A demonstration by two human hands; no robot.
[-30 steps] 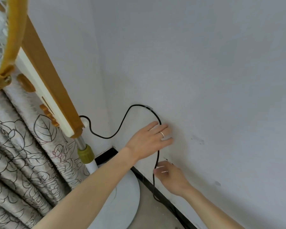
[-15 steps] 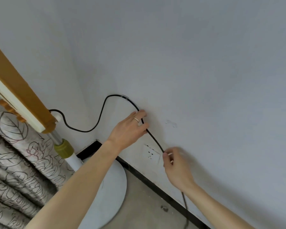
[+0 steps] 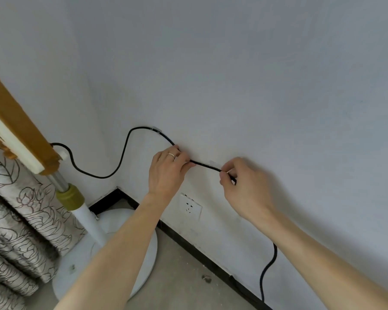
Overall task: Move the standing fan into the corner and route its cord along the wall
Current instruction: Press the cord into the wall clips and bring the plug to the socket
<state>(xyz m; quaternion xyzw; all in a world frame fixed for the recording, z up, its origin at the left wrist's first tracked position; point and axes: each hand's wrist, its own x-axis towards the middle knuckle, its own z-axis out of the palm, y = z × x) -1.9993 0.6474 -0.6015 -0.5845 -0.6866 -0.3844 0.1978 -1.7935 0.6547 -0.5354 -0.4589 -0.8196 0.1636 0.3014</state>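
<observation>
**Fan cord held taut against the wall**

Fan cord (image 3: 121, 157) runs black from the standing fan (image 3: 81, 211) in the corner, loops down and up to a clear clip (image 3: 155, 130) on the wall (image 3: 278, 86), then slopes right. The left hand (image 3: 166, 173) has its grip closed on the cord at the wall; the right hand (image 3: 244, 189) pinches it just beside, above the white socket (image 3: 190, 206). Below the right forearm the cord drops to the black skirting (image 3: 211, 262).
</observation>
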